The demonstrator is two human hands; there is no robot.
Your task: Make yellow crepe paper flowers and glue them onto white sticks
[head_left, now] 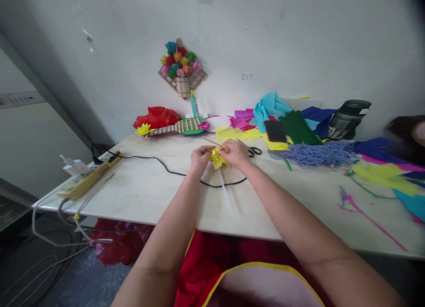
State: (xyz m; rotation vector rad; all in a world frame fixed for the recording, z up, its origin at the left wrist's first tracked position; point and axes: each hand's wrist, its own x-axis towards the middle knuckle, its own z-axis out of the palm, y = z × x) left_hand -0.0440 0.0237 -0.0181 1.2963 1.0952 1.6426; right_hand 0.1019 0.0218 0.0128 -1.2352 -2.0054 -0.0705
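At the middle of the worktop (139,192), one yellow paper piece (218,160), gathered and ruffled. Left grip (200,159): one, fingertips closed on the paper's left edge. Right grip (236,154): one, pinched on its right side. Thin stick (212,142): one, slanting from the right grip's fingertips, its free end beyond the left grip. Pale strip (224,189): one, blurred, trailing from under the paper toward the person.

Black cable (169,170): one, curving across the worktop from the left and passing on the near side of both grips. Scissors (255,151): one pair, just beside the right grip and partly hidden by it.

Beyond the grips: one green lute-shaped piece (191,127), with one yellow flower (144,129) at its left end and one pink flower (204,125) at its right; one glue bottle (194,105); one red bag (159,117).

Right of the grips: one phone (275,131); one tangle of violet cord (310,155); one dark-lidded bottle (348,119); coloured paper sheets (299,128), several, overlapping, uncountable.

Well left of the grips: one power strip (88,176).
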